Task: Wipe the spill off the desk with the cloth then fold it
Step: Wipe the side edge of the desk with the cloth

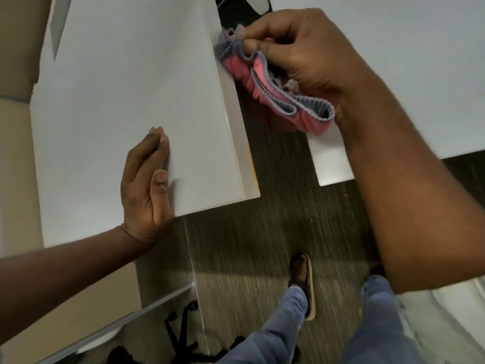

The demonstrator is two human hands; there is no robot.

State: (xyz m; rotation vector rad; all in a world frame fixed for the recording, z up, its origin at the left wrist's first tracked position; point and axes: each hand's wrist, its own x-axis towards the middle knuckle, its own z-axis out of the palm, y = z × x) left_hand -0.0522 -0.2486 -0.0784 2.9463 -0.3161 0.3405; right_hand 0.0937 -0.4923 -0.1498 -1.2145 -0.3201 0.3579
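Over the gap between two benches: the right hand (296, 56) holds the cloth (278, 90), a pink one with a grey-purple edge, bunched up at the right edge of the left bench (118, 88).
Right grip: fingers curled tight around the crumpled cloth, thumb and forefinger pinching its far end.
Left grip: the left hand (147, 185) lies flat and unclenched on the left bench near its near edge, holding nothing.
Spill: none can be made out on the white top; it may be hidden under the cloth or already gone.
Stage, as I judge it: wiping along the edge, folding not yet begun.
Risk: the cloth hangs partly over the floor (262, 232), so a loose hold could drop it.
Risk: a wadded cloth wipes with little surface and may smear liquid over the edge.
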